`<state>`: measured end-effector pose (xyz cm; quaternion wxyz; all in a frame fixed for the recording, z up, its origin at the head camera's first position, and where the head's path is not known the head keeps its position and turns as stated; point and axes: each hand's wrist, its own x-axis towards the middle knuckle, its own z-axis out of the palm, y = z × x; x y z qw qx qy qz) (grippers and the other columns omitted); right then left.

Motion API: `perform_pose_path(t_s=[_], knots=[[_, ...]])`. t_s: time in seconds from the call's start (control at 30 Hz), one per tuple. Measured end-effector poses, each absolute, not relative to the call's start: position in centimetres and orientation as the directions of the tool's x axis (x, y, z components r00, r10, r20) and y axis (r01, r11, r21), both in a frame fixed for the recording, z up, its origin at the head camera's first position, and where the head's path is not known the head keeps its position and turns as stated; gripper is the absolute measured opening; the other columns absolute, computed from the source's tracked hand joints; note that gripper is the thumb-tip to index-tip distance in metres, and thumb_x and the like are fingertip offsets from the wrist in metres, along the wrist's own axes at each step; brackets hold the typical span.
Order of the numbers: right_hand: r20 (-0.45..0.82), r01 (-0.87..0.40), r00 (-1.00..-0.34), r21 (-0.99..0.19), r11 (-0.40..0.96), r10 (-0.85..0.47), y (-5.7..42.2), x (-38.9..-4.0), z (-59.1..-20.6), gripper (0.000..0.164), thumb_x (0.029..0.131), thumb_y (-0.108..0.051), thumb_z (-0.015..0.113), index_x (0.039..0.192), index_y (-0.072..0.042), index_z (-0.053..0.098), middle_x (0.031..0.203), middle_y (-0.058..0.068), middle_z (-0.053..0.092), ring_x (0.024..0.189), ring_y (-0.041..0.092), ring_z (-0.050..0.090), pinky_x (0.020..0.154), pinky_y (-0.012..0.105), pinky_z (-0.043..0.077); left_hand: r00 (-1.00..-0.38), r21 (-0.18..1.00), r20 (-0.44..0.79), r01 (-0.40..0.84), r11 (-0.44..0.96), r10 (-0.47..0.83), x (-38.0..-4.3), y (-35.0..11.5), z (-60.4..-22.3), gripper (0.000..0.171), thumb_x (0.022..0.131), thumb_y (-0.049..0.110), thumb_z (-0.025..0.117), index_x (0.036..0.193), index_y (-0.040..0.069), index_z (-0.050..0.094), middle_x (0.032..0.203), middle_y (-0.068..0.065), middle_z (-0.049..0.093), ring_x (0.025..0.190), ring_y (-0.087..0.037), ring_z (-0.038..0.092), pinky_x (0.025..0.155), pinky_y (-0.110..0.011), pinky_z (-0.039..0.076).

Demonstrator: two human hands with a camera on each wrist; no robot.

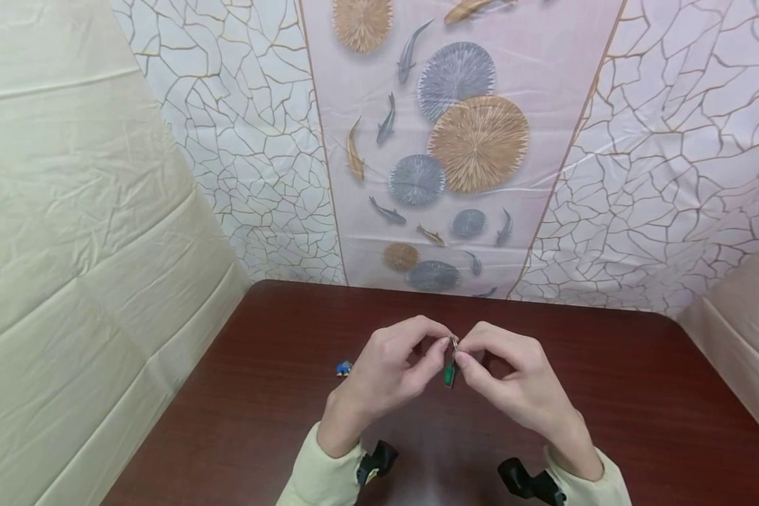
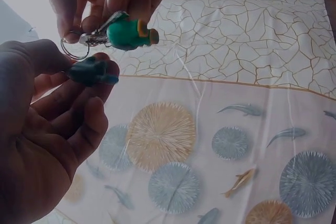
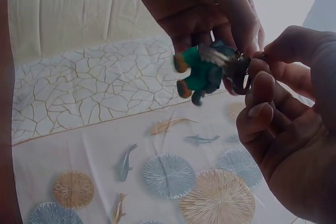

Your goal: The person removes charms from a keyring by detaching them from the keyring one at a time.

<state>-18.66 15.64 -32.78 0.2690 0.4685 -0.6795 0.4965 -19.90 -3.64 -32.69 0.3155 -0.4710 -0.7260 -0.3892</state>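
Observation:
Both hands meet over the table, fingertips close together around a keychain with a small green figure hanging below them. My left hand pinches at the keychain between thumb and fingers; a small dark bluish piece shows at its fingertips in the left wrist view. My right hand pinches the metal split ring from the other side. The green figure has orange feet and a silver metal fitting joins it to the ring. Fingers partly hide where the ring and dark piece meet.
A small blue object lies on the dark brown table, just left of my left wrist. Patterned cloth hangs behind the table, and a plain cream cloth hangs along the left side.

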Motion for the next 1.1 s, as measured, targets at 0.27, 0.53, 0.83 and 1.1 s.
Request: perform_pose_path(t_s=[0.27, 0.53, 0.83, 1.1], knots=[[0.83, -0.898, -0.433, -0.429, 0.095, -0.352, 15.58, -18.81, -32.96, 0.028, 0.078, 0.019, 0.064, 0.085, -0.007, 0.066, 0.074, -0.001, 0.059, 0.067, 0.003, 0.053, 0.054, 0.016, 0.043, -0.304, 0.204, 0.831, 0.945, 0.254, 0.466, -19.99, -3.62, -32.67, 0.008, 0.094, 0.004, 0.058, 0.098, 0.007, 0.065, 0.089, 0.0, 0.065, 0.075, -0.004, 0.056, 0.07, -0.011, 0.048], [0.826, -0.89, -0.444, -0.453, 0.061, -0.348, 15.62, -18.78, -33.13, 0.033, 0.074, 0.024, 0.062, 0.087, -0.006, 0.066, 0.073, 0.0, 0.056, 0.063, 0.004, 0.051, 0.047, 0.015, 0.04, -0.291, 0.194, 0.842, 0.949, 0.249, 0.454, -19.91, -3.63, -32.52, 0.013, 0.091, -0.001, 0.06, 0.102, 0.006, 0.065, 0.097, -0.002, 0.068, 0.081, -0.005, 0.06, 0.075, -0.009, 0.05], [0.832, -0.899, -0.418, -0.436, 0.038, -0.364, 15.52, -18.65, -32.74, 0.032, 0.077, 0.022, 0.061, 0.085, -0.008, 0.066, 0.073, 0.001, 0.059, 0.066, 0.003, 0.054, 0.053, 0.015, 0.044, -0.332, 0.226, 0.826, 0.935, 0.274, 0.455, -19.91, -3.74, -32.63, 0.008, 0.094, 0.004, 0.06, 0.099, 0.007, 0.065, 0.09, 0.0, 0.067, 0.076, -0.003, 0.059, 0.072, -0.009, 0.049], [0.805, -0.869, -0.488, -0.484, 0.103, -0.337, 15.86, -18.77, -33.12, 0.031, 0.079, 0.021, 0.062, 0.088, -0.008, 0.066, 0.073, 0.001, 0.061, 0.068, 0.004, 0.056, 0.058, 0.018, 0.046, -0.283, 0.155, 0.835, 0.944, 0.291, 0.472, -19.87, -3.66, -32.45, 0.008, 0.092, 0.004, 0.062, 0.098, 0.007, 0.065, 0.09, 0.001, 0.066, 0.08, -0.007, 0.059, 0.077, -0.014, 0.049]])
